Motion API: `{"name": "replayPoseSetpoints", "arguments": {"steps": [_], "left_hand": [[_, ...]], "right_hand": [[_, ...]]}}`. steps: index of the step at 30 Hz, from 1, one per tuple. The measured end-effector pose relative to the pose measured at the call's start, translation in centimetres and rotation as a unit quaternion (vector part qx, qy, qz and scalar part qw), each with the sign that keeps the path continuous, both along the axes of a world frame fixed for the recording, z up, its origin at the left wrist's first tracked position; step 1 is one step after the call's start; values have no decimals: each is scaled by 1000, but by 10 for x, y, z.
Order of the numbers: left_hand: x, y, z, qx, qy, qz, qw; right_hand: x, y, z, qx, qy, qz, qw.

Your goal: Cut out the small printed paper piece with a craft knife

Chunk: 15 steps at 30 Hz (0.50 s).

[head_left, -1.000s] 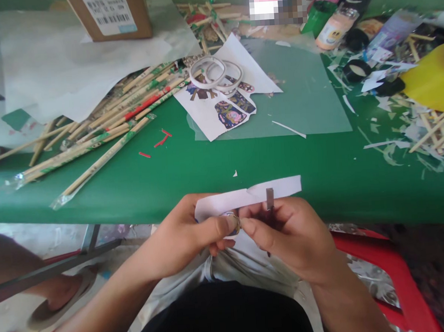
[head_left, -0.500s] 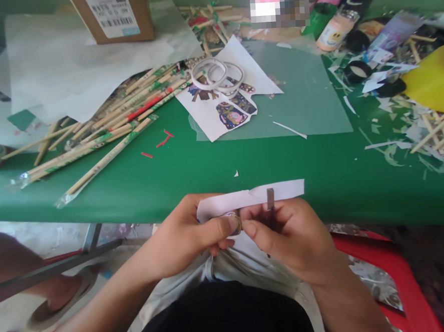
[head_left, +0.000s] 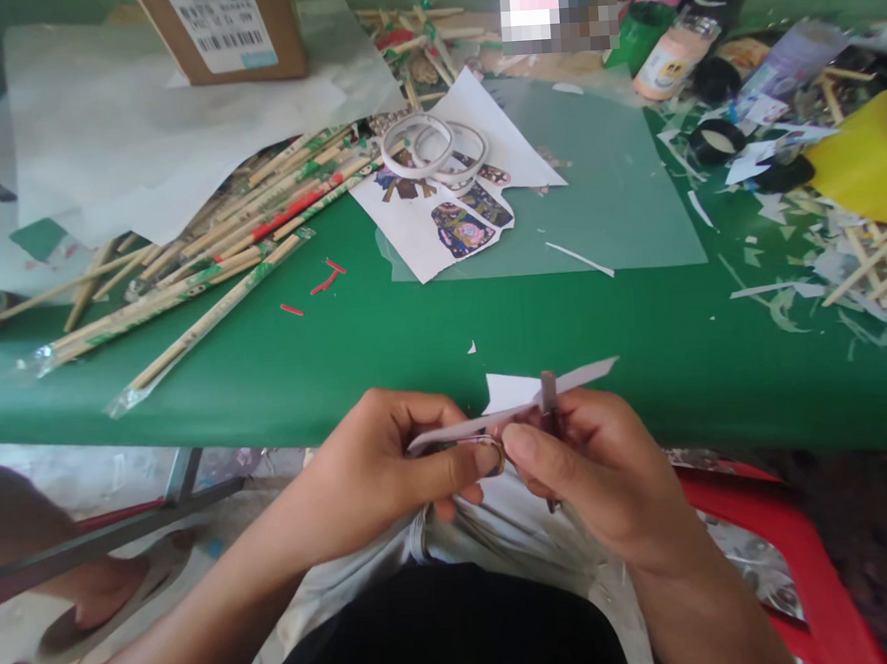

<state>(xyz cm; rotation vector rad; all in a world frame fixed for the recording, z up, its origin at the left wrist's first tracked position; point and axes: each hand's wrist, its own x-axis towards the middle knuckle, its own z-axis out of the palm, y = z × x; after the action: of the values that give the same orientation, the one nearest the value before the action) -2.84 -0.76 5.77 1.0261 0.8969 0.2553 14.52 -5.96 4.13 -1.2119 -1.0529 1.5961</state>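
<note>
Close to the table's near edge, my left hand pinches a strip of white paper with its thumb on top. A small dark patterned piece with a pale rim shows at that thumb's tip. My right hand is closed beside it, thumb and fingers meeting at the paper. A slim dark metal tool with a flat, squared end stands up out of the right fingers; its lower end shows below them. What kind of tool it is, I cannot make out. Another white paper flap rises behind the strip.
On the green table lie wrapped chopsticks, a printed cut-out sheet under two white tape rings, and a translucent mat. A cardboard box stands behind. Bottles, paper scraps and a yellow object crowd the right.
Both hands have shifted slightly right. The paper strip has tilted to show more of its edge, and a white flap has appeared behind it. The metal tool has moved right with my right hand.
</note>
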Motion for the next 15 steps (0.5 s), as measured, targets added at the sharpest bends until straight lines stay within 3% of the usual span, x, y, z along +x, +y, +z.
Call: {"name": "replayPoseSetpoints", "arguments": {"steps": [8,12,15], "left_hand": [[-6,2,-4,163,81,-12,983],[-6,2,-7,166,128,-51,976],[-3,3,-10,162,130,-51,977]], "right_hand": [[5,2,-7,26,-82,-88,992],[9,9,-4,91,-154,-115,977],[11,16,2,136,-280,-70,948]]}}
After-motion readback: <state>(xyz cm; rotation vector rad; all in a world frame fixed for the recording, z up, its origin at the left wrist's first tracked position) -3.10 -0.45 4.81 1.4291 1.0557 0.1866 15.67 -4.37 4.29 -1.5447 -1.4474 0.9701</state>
